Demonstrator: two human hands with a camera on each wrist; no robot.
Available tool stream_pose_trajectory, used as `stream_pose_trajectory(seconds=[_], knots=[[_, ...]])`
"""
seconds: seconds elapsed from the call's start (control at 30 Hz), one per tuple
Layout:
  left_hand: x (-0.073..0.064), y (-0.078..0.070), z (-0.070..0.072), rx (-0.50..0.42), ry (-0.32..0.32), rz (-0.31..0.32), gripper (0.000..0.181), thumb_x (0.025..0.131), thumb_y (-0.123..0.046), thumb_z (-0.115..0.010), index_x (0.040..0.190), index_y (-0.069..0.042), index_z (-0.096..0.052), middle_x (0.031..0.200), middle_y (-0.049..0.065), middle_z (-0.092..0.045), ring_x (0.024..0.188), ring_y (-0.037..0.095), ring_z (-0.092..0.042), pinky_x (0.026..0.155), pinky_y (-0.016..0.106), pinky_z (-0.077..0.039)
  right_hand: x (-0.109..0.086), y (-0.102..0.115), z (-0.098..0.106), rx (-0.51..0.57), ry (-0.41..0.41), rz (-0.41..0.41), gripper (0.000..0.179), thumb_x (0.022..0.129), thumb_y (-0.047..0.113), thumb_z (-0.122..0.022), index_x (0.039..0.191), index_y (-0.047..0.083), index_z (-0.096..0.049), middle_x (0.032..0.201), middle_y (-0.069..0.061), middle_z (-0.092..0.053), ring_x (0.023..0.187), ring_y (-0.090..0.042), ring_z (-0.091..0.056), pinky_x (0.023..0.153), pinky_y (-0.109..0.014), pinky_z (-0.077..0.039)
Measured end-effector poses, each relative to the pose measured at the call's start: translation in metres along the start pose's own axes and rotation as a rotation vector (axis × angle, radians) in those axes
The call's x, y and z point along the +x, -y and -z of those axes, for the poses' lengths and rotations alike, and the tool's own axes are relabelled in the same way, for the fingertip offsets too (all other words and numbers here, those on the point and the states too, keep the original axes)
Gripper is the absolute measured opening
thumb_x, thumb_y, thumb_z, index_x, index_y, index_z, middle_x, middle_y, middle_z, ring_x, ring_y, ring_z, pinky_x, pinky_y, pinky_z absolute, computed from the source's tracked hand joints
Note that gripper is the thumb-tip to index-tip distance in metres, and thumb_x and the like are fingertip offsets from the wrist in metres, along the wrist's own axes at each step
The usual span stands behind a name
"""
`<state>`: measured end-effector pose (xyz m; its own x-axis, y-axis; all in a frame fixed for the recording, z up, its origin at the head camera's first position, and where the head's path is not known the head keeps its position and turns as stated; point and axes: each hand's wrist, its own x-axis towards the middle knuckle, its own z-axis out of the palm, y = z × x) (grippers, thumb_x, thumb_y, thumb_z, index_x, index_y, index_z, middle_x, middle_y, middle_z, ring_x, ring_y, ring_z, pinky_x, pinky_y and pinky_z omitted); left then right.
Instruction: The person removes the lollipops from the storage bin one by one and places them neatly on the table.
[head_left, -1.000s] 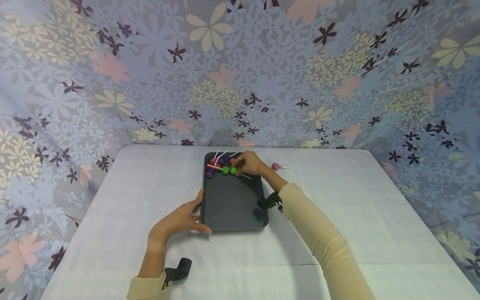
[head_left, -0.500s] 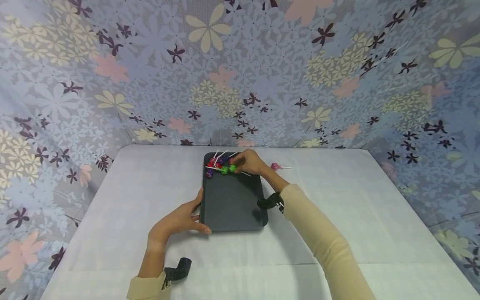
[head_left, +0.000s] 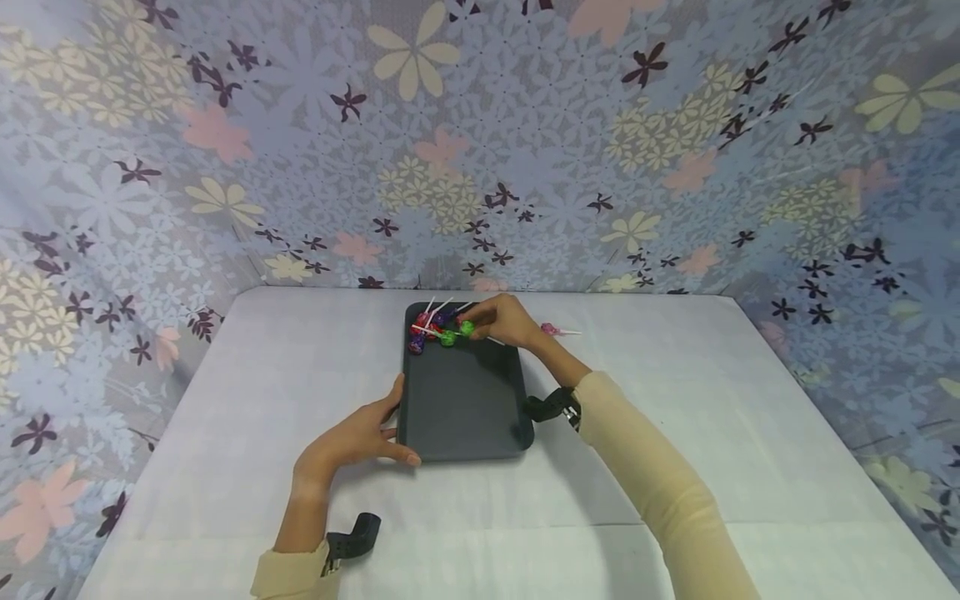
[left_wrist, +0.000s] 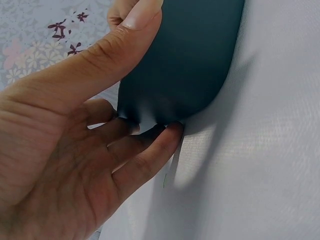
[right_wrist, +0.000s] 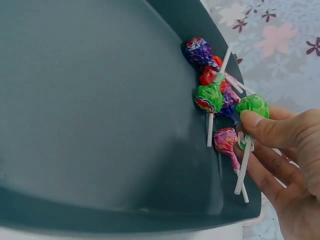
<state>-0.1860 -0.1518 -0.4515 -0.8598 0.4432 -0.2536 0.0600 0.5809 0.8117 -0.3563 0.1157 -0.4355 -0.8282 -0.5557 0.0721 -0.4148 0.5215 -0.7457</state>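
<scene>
At the back of a dark grey tray [head_left: 465, 408], my right hand [head_left: 504, 321] pinches a green-wrapped lollipop [right_wrist: 254, 106] between thumb and fingers, its white stick pointing down in the right wrist view. Just beneath it in that view lies a pink lollipop [right_wrist: 225, 140] by the tray wall. Another green lollipop [right_wrist: 209, 97] rests beside a purple one [right_wrist: 199, 51] and red ones, in a heap at the tray's back left. My left hand [head_left: 352, 437] holds the tray's near left corner, thumb at the front edge and fingers along the left side.
A loose pink lollipop [head_left: 550, 329] lies on the white-covered table [head_left: 720, 425], right of the tray's far end. A flower-patterned cloth [head_left: 480, 150] hangs behind the table and at both sides.
My right hand has risen slightly with the green lollipop, which now sits a little higher and apart from the other green one. The left hand stays at the tray corner.
</scene>
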Motion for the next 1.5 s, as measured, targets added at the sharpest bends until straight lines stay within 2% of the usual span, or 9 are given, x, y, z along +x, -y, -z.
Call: stream_pose_trajectory(seconds=[0.17, 0.3, 0.57, 0.87, 1.1, 1.27, 1.5], knots=[[-0.001, 0.001, -0.001, -0.004, -0.001, 0.009, 0.128, 0.069, -0.034, -0.088, 0.157, -0.007, 0.001, 0.161, 0.022, -0.013, 0.135, 0.037, -0.044, 0.115, 0.051, -0.029, -0.004, 0.003, 0.003, 0.016, -0.02, -0.015, 0.03, 0.081, -0.002, -0.076, 0.111, -0.001, -0.073, 0.112, -0.017, -0.072, 0.099, -0.029, -0.071, 0.082, -0.035, -0.058], [-0.001, 0.001, -0.002, -0.014, 0.0, 0.0, 0.128, 0.069, -0.034, -0.088, 0.157, -0.006, 0.001, 0.161, 0.023, -0.012, 0.137, 0.037, -0.042, 0.115, 0.052, -0.028, -0.008, 0.002, 0.005, 0.057, -0.05, -0.037, 0.03, 0.081, -0.002, -0.076, 0.111, 0.0, -0.073, 0.113, -0.018, -0.071, 0.101, -0.03, -0.07, 0.084, -0.036, -0.058], [-0.001, 0.0, -0.005, -0.029, 0.003, -0.002, 0.128, 0.069, -0.033, -0.088, 0.157, -0.006, 0.0, 0.161, 0.022, -0.012, 0.137, 0.036, -0.042, 0.115, 0.05, -0.029, -0.021, -0.001, 0.016, 0.152, -0.075, -0.032, 0.029, 0.082, -0.003, -0.074, 0.112, -0.002, -0.072, 0.114, -0.02, -0.07, 0.103, -0.032, -0.069, 0.083, -0.037, -0.058], [-0.002, -0.003, -0.004, -0.019, 0.002, 0.021, 0.127, 0.07, -0.031, -0.088, 0.157, -0.007, 0.001, 0.161, 0.023, -0.012, 0.136, 0.038, -0.044, 0.115, 0.051, -0.028, -0.039, -0.013, 0.028, 0.143, -0.105, -0.065, 0.029, 0.081, -0.002, -0.076, 0.11, 0.0, -0.073, 0.111, -0.018, -0.071, 0.099, -0.029, -0.071, 0.081, -0.035, -0.058], [-0.002, -0.001, -0.004, -0.033, 0.005, 0.024, 0.128, 0.069, -0.034, -0.088, 0.157, -0.009, 0.002, 0.162, 0.021, -0.01, 0.132, 0.036, -0.049, 0.115, 0.051, -0.029, -0.05, -0.022, 0.038, 0.178, -0.097, -0.07, 0.029, 0.081, -0.004, -0.074, 0.11, -0.002, -0.073, 0.111, -0.021, -0.071, 0.098, -0.031, -0.071, 0.081, -0.042, -0.059], [-0.002, 0.001, -0.003, -0.04, 0.004, 0.013, 0.128, 0.07, -0.033, -0.088, 0.157, -0.009, 0.002, 0.162, 0.02, -0.009, 0.136, 0.036, -0.044, 0.115, 0.05, -0.029, -0.058, -0.028, 0.043, 0.155, -0.115, -0.074, 0.029, 0.08, -0.005, -0.075, 0.109, 0.0, -0.073, 0.108, -0.02, -0.072, 0.094, -0.027, -0.072, 0.077, -0.035, -0.059], [-0.004, 0.0, -0.002, -0.068, 0.017, 0.001, 0.128, 0.071, -0.032, -0.088, 0.157, -0.008, 0.004, 0.162, 0.02, -0.007, 0.13, 0.036, -0.051, 0.113, 0.048, -0.033, -0.067, -0.041, 0.047, 0.161, -0.131, -0.116, 0.031, 0.081, -0.006, -0.074, 0.112, -0.003, -0.071, 0.113, -0.022, -0.07, 0.1, -0.034, -0.07, 0.077, -0.031, -0.059]])
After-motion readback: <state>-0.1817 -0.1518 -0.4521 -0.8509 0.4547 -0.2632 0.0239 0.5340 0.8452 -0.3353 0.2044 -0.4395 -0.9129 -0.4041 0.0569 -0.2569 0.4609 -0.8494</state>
